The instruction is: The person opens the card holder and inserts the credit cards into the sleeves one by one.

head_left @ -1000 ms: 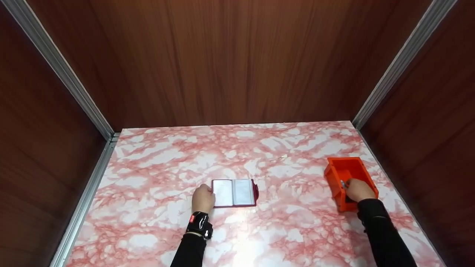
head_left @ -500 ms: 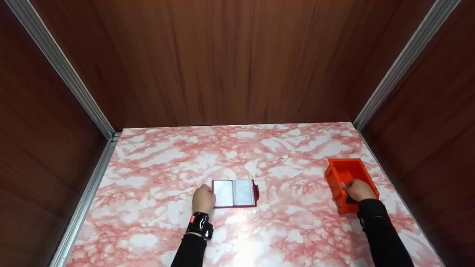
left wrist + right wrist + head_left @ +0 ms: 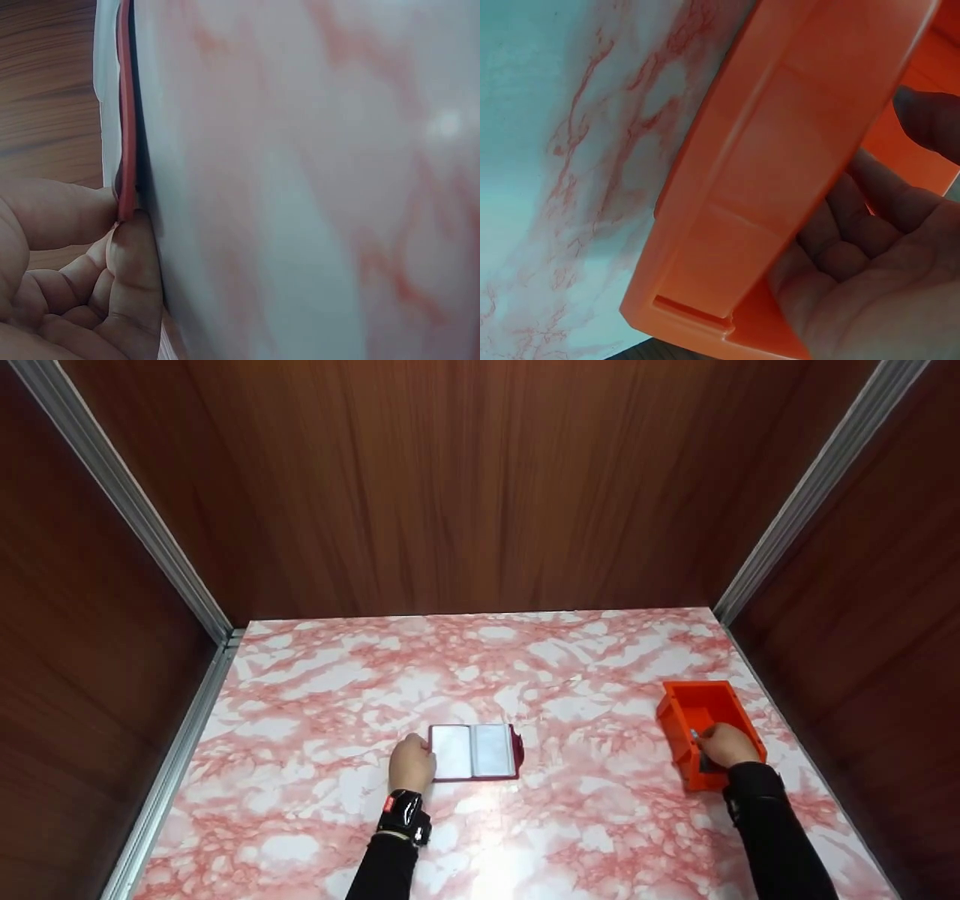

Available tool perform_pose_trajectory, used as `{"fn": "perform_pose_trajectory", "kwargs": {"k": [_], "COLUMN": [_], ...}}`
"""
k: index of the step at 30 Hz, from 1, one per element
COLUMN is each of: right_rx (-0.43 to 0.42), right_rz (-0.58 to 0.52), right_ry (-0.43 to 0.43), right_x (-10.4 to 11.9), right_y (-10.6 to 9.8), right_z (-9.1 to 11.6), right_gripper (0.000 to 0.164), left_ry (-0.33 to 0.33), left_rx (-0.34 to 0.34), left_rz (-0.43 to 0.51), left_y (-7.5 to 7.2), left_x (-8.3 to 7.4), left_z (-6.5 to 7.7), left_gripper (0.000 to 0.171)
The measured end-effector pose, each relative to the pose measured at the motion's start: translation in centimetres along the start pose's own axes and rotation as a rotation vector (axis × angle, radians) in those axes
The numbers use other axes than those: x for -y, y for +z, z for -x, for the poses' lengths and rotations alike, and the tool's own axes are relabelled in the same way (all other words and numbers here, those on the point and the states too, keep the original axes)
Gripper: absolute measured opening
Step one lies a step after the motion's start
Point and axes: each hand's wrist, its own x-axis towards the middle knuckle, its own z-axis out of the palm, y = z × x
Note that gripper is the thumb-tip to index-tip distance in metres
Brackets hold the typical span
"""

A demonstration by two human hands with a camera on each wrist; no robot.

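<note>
Booklet [image 3: 451,751] lies open on the table [image 3: 337,840] at six o'clock, left hand [image 3: 411,763] pinching its nine o'clock edge. Right hand [image 3: 727,744] is inside the bin [image 3: 677,735], at the booklet's three o'clock; small pale bit [image 3: 694,733] near its fingertips, grasp cannot be told. Possible faults: left tug could skid booklet; right hand could snag and drag bin. Count: two hands, one booklet, one bin, one pale bit.

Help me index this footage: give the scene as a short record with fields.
left hand: pinches the booklet by its left edge
booklet: open, pale pages, dark red cover
right hand: reaches into the bin; something small at its fingertips, unidentifiable
bin: orange, right side of the table
table: marbled red and white
walls: brown, wood-grained
</note>
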Motion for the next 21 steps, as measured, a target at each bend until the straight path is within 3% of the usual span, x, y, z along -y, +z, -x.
{"fn": "perform_pose_trajectory", "kwargs": {"k": [14, 21], "right_rx": [-0.084, -0.116], "right_rz": [0.008, -0.038], "right_ry": [0.0, 0.005], "right_x": [0.1, -0.02], "right_y": [-0.44, -0.22], "right_z": [0.36, 0.36], "right_gripper": [0.044, 0.028], "left_ry": [0.008, 0.009], "left_rx": [-0.003, -0.011], "left_rz": [-0.005, -0.006], "left_y": [0.02, 0.14], "left_x": [0.01, 0.1], "left_z": [0.0, -0.02], "left_gripper": [0.01, 0.009]}}
